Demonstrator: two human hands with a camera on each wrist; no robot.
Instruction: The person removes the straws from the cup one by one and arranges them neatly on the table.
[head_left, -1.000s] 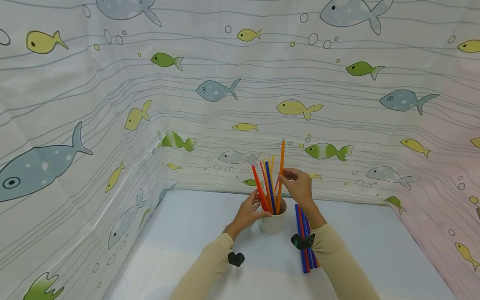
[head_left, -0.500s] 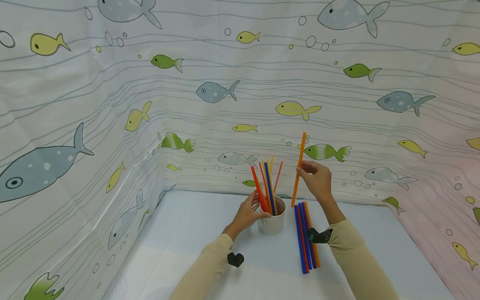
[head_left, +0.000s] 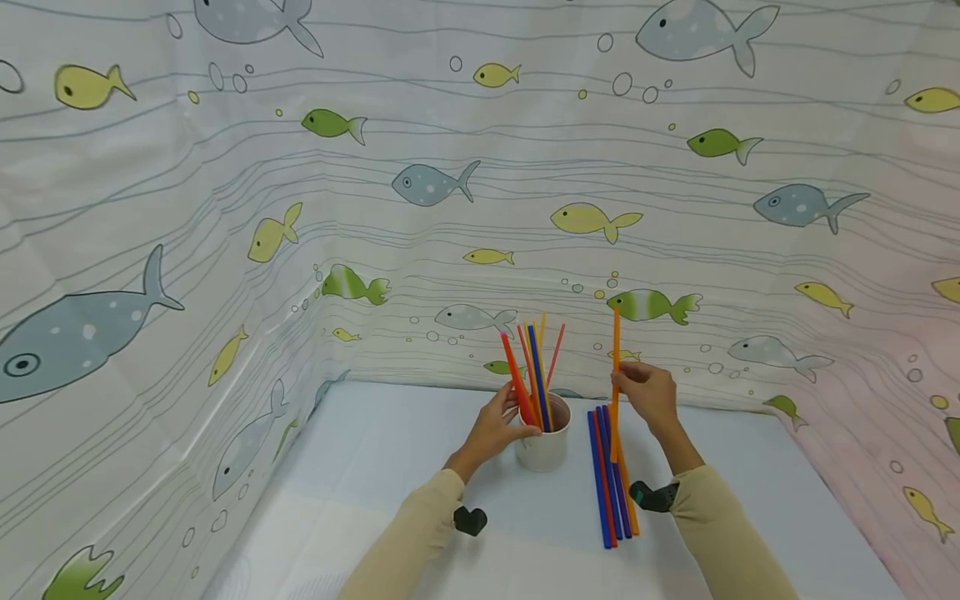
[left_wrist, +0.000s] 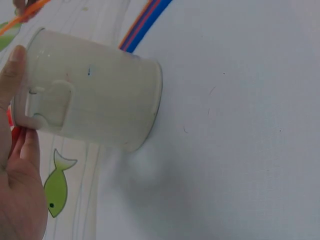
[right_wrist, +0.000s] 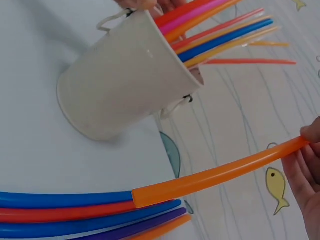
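My left hand [head_left: 491, 429] grips the rim of a small white pail [head_left: 542, 452] near the middle of the table. Several colored plastic straws [head_left: 538, 375] stand in that pail, leaning various ways; red, pink, orange, yellow and blue ones show in the right wrist view. To the right, my right hand [head_left: 651, 396] pinches an orange straw [right_wrist: 220, 172] by its upper part, holding it nearly upright. Its lower end hangs over a row of straws [head_left: 606, 492], blue, red, purple and orange, laid side by side. Whether it touches them I cannot tell.
A pale tabletop [head_left: 390, 450] runs back to a fish-printed cloth wall [head_left: 405, 267], which also rises at left and right. A small wire handle [right_wrist: 111, 21] sticks out from the pail's side.
My right hand has drawn the orange straw out of the pail, carried it right, and lowered it over the row. The left hand stays at the pail's rim.
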